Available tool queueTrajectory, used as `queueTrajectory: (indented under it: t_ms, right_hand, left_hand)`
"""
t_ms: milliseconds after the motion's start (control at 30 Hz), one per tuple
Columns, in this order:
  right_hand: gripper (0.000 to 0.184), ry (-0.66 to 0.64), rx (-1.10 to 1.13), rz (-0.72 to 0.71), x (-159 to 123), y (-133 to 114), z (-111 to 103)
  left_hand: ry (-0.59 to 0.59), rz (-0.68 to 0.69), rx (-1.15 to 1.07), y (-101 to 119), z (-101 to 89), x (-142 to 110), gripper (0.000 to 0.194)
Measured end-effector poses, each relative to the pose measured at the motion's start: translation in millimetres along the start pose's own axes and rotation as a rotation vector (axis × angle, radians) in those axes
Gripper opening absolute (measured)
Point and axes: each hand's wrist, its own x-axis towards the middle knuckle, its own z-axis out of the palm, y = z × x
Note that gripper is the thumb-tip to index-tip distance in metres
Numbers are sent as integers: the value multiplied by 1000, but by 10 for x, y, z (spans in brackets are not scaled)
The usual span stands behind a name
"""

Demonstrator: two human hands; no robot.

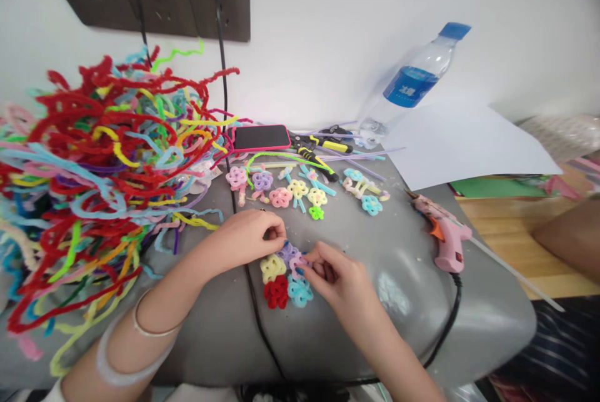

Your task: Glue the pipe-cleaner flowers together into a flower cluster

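My left hand [253, 234] pinches the upper edge of a purple pipe-cleaner flower [287, 253], thumb and finger closed. From the other side, my right hand [338, 272] grips a small pink pipe-cleaner flower [297, 264] between thumb and fingertip. The two flowers touch within a cluster on the grey surface. A pale yellow flower [272, 269], a red flower [276, 292] and a light blue flower [300, 291] make up its left and lower parts. My fingertips partly cover the purple and pink ones.
A tangled pipe-cleaner heap [107, 158] fills the left. Several finished flowers [281, 197] lie beyond my hands, near a phone [261, 137] and yellow-black pliers [315, 159]. A pink glue gun [443, 233], white paper [473, 145] and a water bottle [412, 80] are rightward. A black cable [255, 302] crosses the surface.
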Motion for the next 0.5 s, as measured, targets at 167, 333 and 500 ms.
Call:
queueTrajectory:
  t_ms: [167,333,500]
  right_hand:
    - [21,13,-31,-21,-3,3,0]
    - [20,11,-24,-28,-3,2,0]
    - [19,6,-16,-27,3,-4,0]
  left_hand:
    - [6,2,-1,-3,-2,-3,15]
    - [4,0,-1,-5,3,-3,15]
    - [-6,-10,2,5,2,-15,15]
